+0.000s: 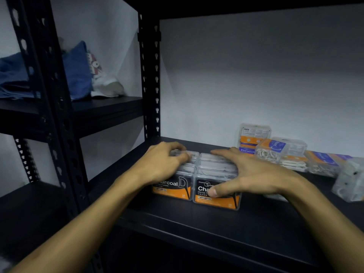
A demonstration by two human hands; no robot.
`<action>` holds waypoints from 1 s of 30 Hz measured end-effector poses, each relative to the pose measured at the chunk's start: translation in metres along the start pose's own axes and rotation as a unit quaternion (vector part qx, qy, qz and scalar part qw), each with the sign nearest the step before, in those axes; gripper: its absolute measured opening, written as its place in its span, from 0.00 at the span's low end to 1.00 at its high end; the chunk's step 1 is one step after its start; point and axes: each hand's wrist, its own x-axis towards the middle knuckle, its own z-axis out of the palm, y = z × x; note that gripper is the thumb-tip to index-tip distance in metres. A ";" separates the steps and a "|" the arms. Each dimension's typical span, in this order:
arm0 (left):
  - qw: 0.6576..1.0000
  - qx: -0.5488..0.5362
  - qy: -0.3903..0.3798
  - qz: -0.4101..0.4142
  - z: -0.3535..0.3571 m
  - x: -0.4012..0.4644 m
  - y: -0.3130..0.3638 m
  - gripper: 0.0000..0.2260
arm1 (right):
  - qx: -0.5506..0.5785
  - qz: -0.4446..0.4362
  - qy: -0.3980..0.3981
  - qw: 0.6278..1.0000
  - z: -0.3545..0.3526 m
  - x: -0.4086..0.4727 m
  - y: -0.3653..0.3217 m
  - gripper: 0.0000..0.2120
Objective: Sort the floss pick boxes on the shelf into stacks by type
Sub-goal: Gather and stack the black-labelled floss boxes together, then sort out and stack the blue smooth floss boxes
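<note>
My left hand [163,162] and right hand [250,174] rest fingers spread, flat on the charcoal boxes [216,192] near the shelf [197,229] front edge. Light, stiff, slick plastic; I'd grip the sides.

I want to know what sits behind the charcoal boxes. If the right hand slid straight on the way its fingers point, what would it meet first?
The right hand points left and toward the back. Beyond its fingertips, the shelf looks bare up to the white back wall, so likely the wall, though depth is unclear.
</note>
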 end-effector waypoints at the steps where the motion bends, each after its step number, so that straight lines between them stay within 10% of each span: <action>1: 1.000 -0.002 0.000 -0.002 0.001 0.001 0.000 0.18 | 0.003 -0.002 0.003 1.000 0.001 0.001 0.000 0.49; 20: 0.999 -0.047 -0.017 -0.009 0.002 0.003 0.001 0.12 | 0.047 -0.003 0.029 0.998 0.007 -0.001 0.002 0.47; 30: 0.999 0.009 0.029 0.029 -0.016 -0.009 0.016 0.31 | 0.093 -0.008 0.070 0.993 -0.007 -0.013 0.003 0.55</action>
